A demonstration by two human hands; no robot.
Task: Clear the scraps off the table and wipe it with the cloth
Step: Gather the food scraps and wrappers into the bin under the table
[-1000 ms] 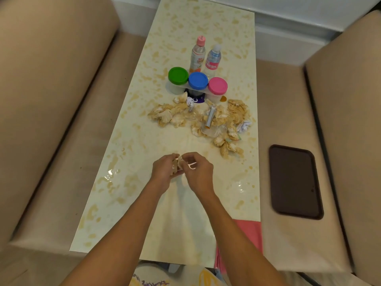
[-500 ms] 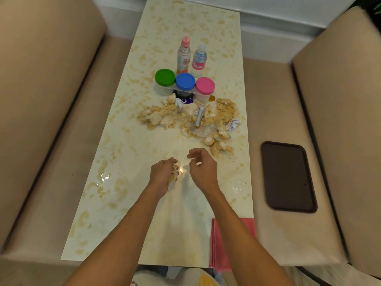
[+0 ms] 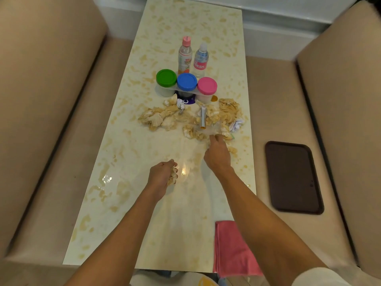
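Your L hand (image 3: 161, 176) is curled round a wad of scraps (image 3: 172, 178) over the table (image 3: 132, 153). Your R hand (image 3: 217, 155), apart from it, touches the near edge of the scrap pile (image 3: 208, 118) mid-table; can't tell if it has a grip. The pink cloth (image 3: 233, 248) lies at the near R corner, overhanging the edge.

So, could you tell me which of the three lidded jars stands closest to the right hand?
The pink-lidded jar, rightmost of the three, on the same side as the right hand.
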